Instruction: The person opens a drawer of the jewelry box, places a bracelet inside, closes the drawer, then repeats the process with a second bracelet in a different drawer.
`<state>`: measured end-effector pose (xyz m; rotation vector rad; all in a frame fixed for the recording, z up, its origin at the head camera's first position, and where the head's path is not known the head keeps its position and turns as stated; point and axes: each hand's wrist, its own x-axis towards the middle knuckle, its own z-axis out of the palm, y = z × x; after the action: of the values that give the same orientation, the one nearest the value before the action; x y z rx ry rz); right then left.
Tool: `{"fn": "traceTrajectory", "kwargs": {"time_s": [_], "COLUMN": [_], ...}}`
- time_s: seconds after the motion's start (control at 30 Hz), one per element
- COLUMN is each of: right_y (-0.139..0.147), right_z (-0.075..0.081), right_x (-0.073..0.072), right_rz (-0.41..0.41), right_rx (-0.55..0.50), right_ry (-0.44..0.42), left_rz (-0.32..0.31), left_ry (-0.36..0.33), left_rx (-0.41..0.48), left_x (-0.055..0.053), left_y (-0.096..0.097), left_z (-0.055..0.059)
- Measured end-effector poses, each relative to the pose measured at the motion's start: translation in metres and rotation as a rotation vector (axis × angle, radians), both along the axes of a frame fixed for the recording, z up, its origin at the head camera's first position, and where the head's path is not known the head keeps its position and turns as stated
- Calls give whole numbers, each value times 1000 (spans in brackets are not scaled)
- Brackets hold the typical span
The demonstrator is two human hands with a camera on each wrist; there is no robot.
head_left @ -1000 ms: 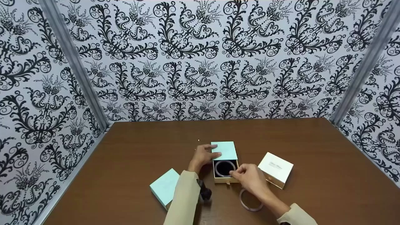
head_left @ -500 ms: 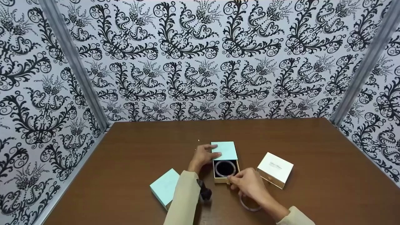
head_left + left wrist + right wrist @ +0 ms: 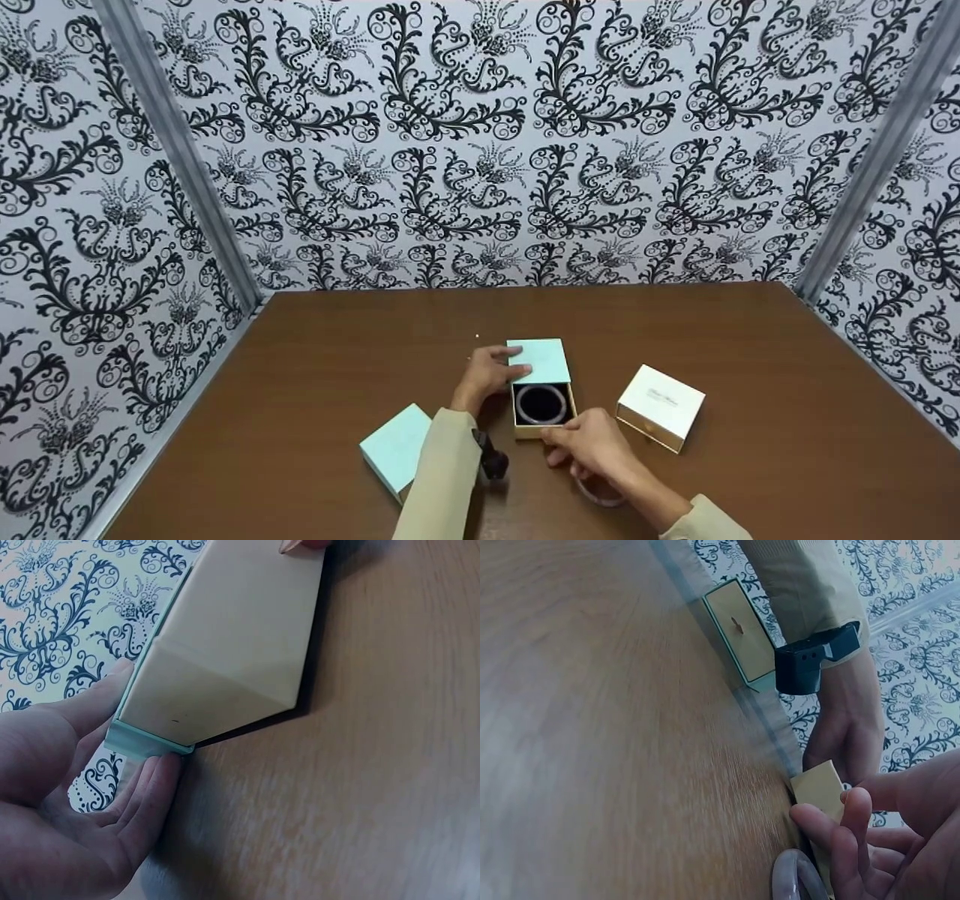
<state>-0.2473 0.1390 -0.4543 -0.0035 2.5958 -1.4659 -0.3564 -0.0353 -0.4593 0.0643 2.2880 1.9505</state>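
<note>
The right hand (image 3: 592, 444) has shifted away from the worktop (image 3: 750, 337)'s far edge, its fingertips going from the ring (image 3: 541, 424) in the drawer (image 3: 528, 433) to the drawer's front wall, covering the pull tab; it hides more of the loose ring (image 3: 603, 501), less of the white box (image 3: 663, 401).

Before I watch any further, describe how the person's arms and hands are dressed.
Both arms wear plain beige long sleeves. The left sleeve reaches the wrist, while the right cuff sits farther up the forearm. A black, boxy wrist camera is fixed at the left cuff. The left hand and right hand are gloveless.
</note>
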Motion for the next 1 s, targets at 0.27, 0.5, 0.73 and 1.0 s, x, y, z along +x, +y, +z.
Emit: {"fn": "traceTrajectory", "kwargs": {"time_s": [0.27, 0.5, 0.73, 1.0], "right_y": [-2, -3, -3, -4], "right_z": [-2, -4, -5, -5], "right_x": [-2, -3, -4, -3], "right_rz": [19, 1, 0, 10], "right_rx": [-23, -34, -35, -43], "right_ry": [-37, -46, -32, -30], "left_rz": [-2, -2, -7, -10], "left_ry": [8, 17, 22, 13], "left_rx": [1, 5, 7, -8], "left_x": [1, 1, -1, -1], "left_y": [-1, 0, -1, -2], "left_z": [1, 1, -1, -1]}}
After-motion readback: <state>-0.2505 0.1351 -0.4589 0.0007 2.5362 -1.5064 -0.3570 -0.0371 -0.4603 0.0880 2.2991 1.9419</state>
